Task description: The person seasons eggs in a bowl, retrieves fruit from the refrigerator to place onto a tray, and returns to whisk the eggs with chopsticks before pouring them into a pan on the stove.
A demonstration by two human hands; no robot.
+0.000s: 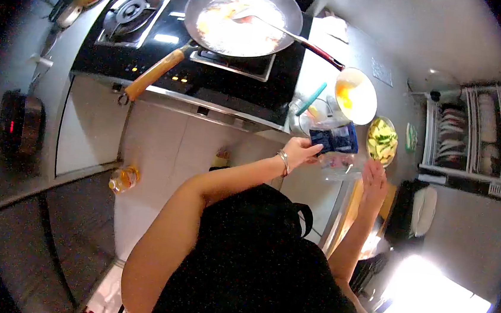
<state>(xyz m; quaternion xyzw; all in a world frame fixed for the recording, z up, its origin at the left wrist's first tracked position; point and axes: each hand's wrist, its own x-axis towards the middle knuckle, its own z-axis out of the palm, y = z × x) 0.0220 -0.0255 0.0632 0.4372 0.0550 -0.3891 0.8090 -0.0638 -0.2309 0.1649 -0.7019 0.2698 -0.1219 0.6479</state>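
Note:
My left hand (299, 153) is closed on the edge of a dark blue packet (336, 140) with pale print too small to read. Clear plastic wrapping (345, 166) with something pinkish inside hangs just below it. My right hand (374, 182) has its fingers stretched out beside the near end of an oval dish of sliced green-yellow vegetables (382, 142). Whether its fingertips touch the dish or the wrapping, I cannot tell. Close by stand a white bowl (364, 101) with yellow residue inside and a clear container (299, 120) with a teal handle leaning in it.
A large wok (192, 17) with glaring, bubbling contents sits on the black hob (169, 69). Its wooden handle (156, 72) juts over the front edge; a red-handled spatula (322, 53) rests in it. An oil bottle (124, 179) stands low at left, a dish rack (470, 131) at right.

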